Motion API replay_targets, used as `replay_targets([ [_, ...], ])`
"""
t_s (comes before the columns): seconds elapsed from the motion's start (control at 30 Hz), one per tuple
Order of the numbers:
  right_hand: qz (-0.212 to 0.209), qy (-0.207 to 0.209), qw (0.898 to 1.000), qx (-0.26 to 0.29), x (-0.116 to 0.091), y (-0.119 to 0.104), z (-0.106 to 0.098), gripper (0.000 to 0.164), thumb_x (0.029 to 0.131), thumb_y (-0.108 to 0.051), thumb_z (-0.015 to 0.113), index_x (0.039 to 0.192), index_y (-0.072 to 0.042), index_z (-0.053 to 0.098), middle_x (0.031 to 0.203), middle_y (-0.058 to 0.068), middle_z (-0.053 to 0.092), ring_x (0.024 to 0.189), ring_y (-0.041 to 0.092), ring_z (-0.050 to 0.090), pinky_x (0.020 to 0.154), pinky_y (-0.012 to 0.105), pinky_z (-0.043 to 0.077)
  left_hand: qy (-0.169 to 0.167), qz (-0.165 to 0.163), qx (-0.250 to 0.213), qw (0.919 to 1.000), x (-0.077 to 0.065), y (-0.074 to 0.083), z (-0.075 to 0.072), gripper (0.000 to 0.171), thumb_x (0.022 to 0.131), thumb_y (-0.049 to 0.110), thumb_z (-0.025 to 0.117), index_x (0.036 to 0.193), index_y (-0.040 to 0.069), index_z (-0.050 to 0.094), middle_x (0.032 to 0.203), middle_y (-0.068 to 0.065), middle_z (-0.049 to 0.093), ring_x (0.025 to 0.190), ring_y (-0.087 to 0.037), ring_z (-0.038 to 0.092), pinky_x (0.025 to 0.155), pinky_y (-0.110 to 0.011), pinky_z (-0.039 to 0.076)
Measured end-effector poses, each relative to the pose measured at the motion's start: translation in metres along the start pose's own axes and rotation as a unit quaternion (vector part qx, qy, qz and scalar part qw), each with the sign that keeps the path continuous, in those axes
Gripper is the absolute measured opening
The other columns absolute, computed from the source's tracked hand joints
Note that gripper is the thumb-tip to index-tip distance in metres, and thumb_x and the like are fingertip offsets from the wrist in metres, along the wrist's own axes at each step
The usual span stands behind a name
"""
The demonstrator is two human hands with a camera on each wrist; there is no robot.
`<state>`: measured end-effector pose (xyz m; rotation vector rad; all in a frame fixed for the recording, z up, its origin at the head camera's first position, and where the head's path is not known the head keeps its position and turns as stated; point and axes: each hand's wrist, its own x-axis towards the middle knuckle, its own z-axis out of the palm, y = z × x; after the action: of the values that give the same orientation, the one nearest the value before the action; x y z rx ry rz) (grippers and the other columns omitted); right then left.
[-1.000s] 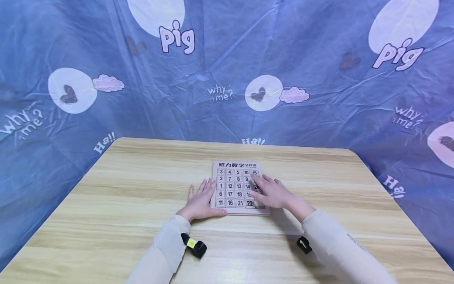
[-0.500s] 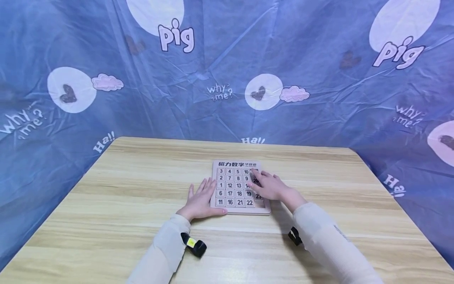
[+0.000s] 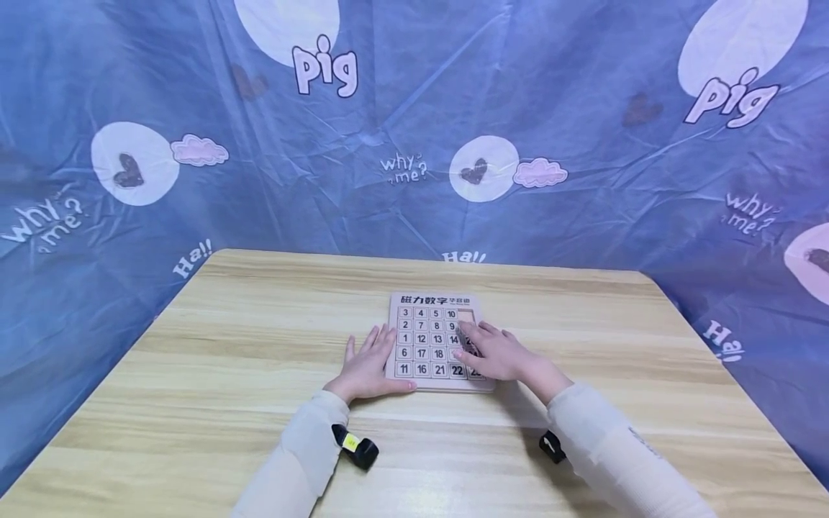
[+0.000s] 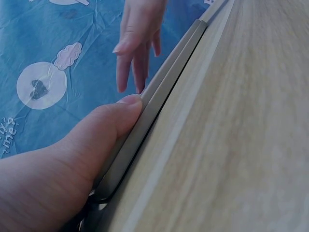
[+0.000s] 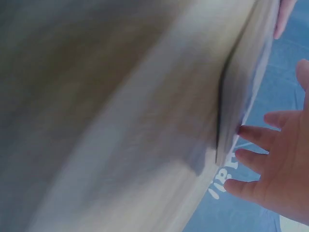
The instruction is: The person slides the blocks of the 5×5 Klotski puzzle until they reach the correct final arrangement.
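Observation:
A white number sliding puzzle (image 3: 437,385) lies flat on the table, with numbered tiles in rows under a printed heading. Its top right cell shows no tile. My left hand (image 3: 368,368) lies at the puzzle's left side with fingers spread along that edge. In the left wrist view, the left thumb (image 4: 108,121) presses on the front edge. My right hand (image 3: 505,354) reaches over the right column from the right, fingers extended and fingertips on the tiles. It covers part of that column. In the right wrist view, the right hand's fingers (image 5: 253,162) are spread beside the puzzle's edge.
The pale wood-grain table (image 3: 259,309) carries the puzzle near its middle. Behind it hangs a blue printed curtain (image 3: 388,108). Black straps with small devices (image 3: 358,450) sit at both wrists over light sleeves.
The right hand moved up along the right column, then back down toward me. The right column's tiles slid down: the gap went from bottom right to top right. The left hand stayed put.

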<state>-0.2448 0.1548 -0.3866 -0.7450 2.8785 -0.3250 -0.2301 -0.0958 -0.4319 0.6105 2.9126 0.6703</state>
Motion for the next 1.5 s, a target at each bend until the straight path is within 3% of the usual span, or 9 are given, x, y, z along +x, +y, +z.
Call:
replay_targets([
  [0.27,-0.020,0.012,0.999,-0.023,0.026,-0.026,-0.002,0.067,0.087,-0.051,0.036,0.137,-0.008,0.023,0.137,0.013,0.026,0.123,0.038,0.019,0.093,0.058,0.015,0.002,0.003,0.004,1.0000,0.001,0.001,0.000,0.109,0.060,0.073,0.051,0.138,0.007,0.015,0.142,-0.012,0.009,0.128,-0.025,0.003,0.095,-0.053,-0.009],
  [0.5,-0.027,-0.012,0.999,-0.029,0.058,-0.056,0.006,0.068,0.086,-0.055,0.029,0.138,-0.012,0.018,0.140,0.004,0.022,0.125,0.033,0.015,0.096,0.054,0.010,0.007,0.009,0.005,0.9999,0.000,0.000,0.001,0.107,0.061,0.072,0.051,0.138,0.008,0.016,0.142,-0.012,0.010,0.128,-0.026,0.004,0.095,-0.054,-0.008],
  [0.67,-0.015,-0.028,0.999,-0.027,0.070,-0.068,0.012,0.068,0.086,-0.057,0.027,0.138,-0.014,0.021,0.139,0.003,0.023,0.126,0.029,0.014,0.097,0.054,0.008,0.007,0.014,0.003,0.9999,0.000,0.000,0.003,0.106,0.062,0.073,0.050,0.138,0.007,0.017,0.141,-0.013,0.010,0.128,-0.027,0.004,0.094,-0.055,-0.007],
  [0.87,0.009,-0.035,0.999,-0.041,0.070,-0.068,0.012,0.070,0.085,-0.059,0.026,0.138,-0.015,0.020,0.138,0.003,0.026,0.127,0.028,0.013,0.097,0.054,0.007,0.005,0.012,0.002,0.9999,-0.001,0.001,0.002,0.106,0.062,0.072,0.051,0.138,0.007,0.016,0.141,-0.013,0.010,0.128,-0.027,0.003,0.095,-0.055,-0.008],
  [1.23,0.038,-0.025,0.998,-0.042,0.059,-0.049,0.010,0.068,0.085,-0.056,0.031,0.138,-0.016,0.021,0.135,0.005,0.031,0.126,0.029,0.016,0.097,0.053,0.008,0.007,0.008,0.003,0.9999,-0.002,0.000,0.000,0.107,0.061,0.071,0.052,0.138,0.007,0.016,0.142,-0.013,0.011,0.128,-0.026,0.005,0.095,-0.054,-0.007],
  [1.4,0.028,-0.009,0.999,-0.042,0.053,-0.044,0.011,0.068,0.085,-0.056,0.032,0.138,-0.014,0.022,0.135,0.006,0.032,0.126,0.030,0.017,0.096,0.055,0.010,0.011,0.008,0.002,0.9999,-0.001,0.000,0.001,0.106,0.061,0.070,0.054,0.138,0.007,0.017,0.141,-0.014,0.011,0.128,-0.027,0.005,0.095,-0.055,-0.007],
  [1.5,-0.002,0.002,0.999,-0.038,0.045,-0.044,0.013,0.067,0.086,-0.055,0.032,0.138,-0.014,0.020,0.137,0.004,0.028,0.125,0.030,0.017,0.096,0.056,0.010,0.010,0.008,0.004,0.9999,-0.001,0.000,0.001,0.106,0.061,0.071,0.053,0.138,0.007,0.016,0.142,-0.013,0.011,0.128,-0.027,0.005,0.095,-0.055,-0.007],
])
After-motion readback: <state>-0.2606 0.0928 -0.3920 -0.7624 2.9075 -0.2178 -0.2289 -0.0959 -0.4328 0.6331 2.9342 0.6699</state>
